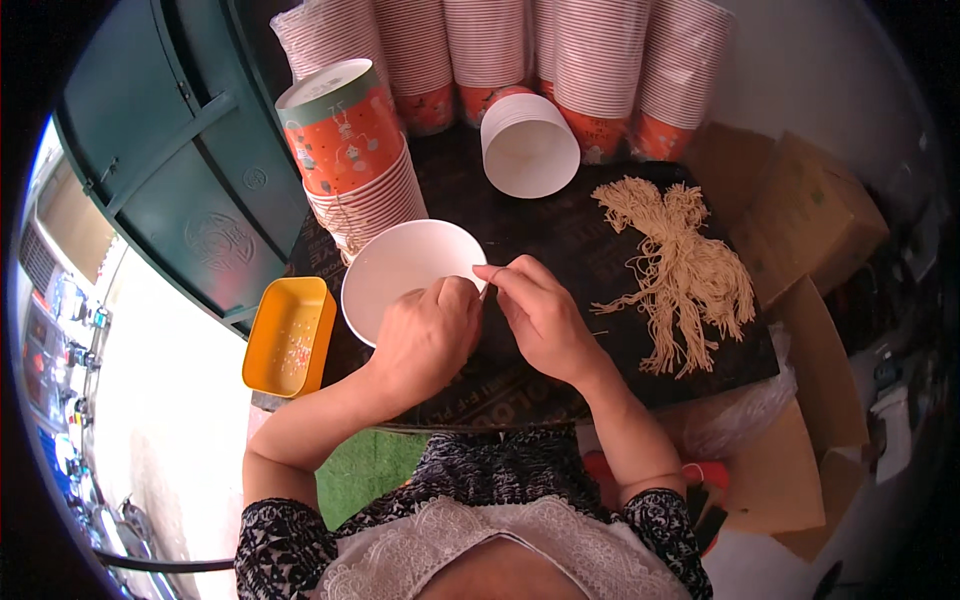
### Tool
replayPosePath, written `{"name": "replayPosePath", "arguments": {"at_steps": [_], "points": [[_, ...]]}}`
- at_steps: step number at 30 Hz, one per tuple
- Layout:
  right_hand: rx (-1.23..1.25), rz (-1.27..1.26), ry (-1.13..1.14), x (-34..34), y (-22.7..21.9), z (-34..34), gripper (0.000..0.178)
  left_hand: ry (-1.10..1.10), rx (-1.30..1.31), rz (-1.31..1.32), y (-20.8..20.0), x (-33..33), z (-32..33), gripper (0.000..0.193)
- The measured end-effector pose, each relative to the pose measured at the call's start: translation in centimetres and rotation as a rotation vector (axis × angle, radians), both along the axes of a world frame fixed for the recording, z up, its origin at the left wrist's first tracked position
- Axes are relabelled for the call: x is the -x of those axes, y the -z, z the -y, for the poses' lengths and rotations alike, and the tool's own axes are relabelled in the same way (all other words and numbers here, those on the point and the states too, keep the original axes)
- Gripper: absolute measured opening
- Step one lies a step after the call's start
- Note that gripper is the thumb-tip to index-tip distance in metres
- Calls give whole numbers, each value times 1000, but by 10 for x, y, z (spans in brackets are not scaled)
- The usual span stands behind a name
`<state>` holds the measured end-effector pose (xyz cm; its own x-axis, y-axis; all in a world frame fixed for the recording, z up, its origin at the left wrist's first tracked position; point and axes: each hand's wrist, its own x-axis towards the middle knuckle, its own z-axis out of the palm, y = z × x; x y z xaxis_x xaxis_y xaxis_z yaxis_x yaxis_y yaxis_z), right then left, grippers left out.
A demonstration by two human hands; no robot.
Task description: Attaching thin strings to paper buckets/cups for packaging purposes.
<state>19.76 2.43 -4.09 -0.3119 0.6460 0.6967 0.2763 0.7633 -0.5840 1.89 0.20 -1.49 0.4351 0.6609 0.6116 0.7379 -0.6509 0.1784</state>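
A white-lined paper bucket (405, 255) stands in front of me with its open mouth tilted towards me. My left hand (428, 335) is closed over the bucket's near right rim, its fingertips turned out of sight. Against the same rim, the thumb and forefinger of my right hand (545, 318) are pinched together. Both hands' fingertips meet there, and whatever lies between them is too small or hidden to name. To the right of my right hand, a loose bundle of beige cords (685, 270) is spread on the black tabletop (600, 385).
A yellow tray (262, 340) with small light bits sits at the table's left edge. Behind the bucket rises a stack of orange printed buckets (345, 140). Another bucket (530, 150) lies on its side. Wrapped bucket stacks (590, 60) line the back; cardboard boxes (820, 215) stand right.
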Motion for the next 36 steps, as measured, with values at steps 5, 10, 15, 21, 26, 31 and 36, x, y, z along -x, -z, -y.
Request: {"name": "replayPosePath", "arguments": {"at_steps": [5,10,15,21,26,31,36], "points": [[19,9,-63,-1,2,-6,31,52,-51,-49,-1,-1,-1,19],[121,-36,-102,-2,2,-3,20,26,87,16,-4,0,1,16],[98,-89,-62,2,2,2,8,49,183,128,-4,5,-1,13],[-198,-24,126,6,9,14,11,70,397,294,-7,12,-8,10],[-289,-9,175,5,13,16,15,52,518,308,-13,12,-8,9],[-163,-56,117,3,14,13,24,71,483,278,-13,11,-8,9],[-100,-90,48,7,18,7,24,104,500,302,-14,10,-7,11]]}}
